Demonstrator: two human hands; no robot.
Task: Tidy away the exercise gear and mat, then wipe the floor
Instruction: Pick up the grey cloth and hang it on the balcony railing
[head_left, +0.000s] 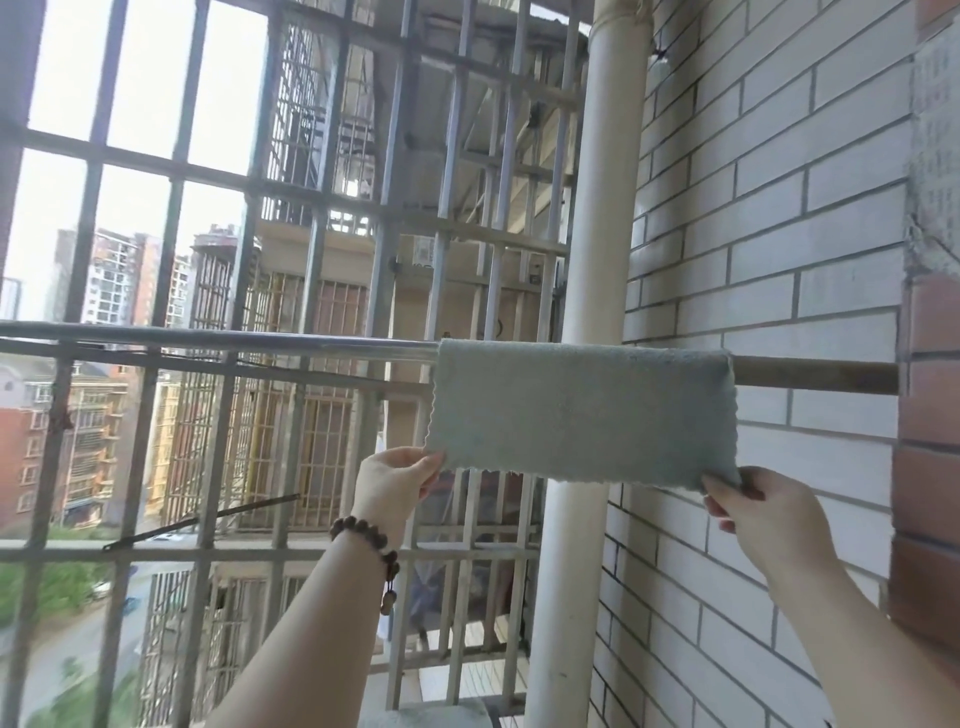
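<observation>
A grey-green cleaning cloth (582, 410) hangs folded over a horizontal metal rail (260, 340) on a balcony. My left hand (395, 483), with a bead bracelet on its wrist, pinches the cloth's lower left corner. My right hand (763, 514) pinches the lower right corner. The cloth hangs flat and taut between the two hands. No exercise gear or mat is in view.
Metal security bars (208, 218) close off the balcony ahead and to the left. A white vertical drainpipe (597, 234) stands behind the cloth. A white brick wall (779, 260) runs along the right, with red brick (930, 415) at its edge.
</observation>
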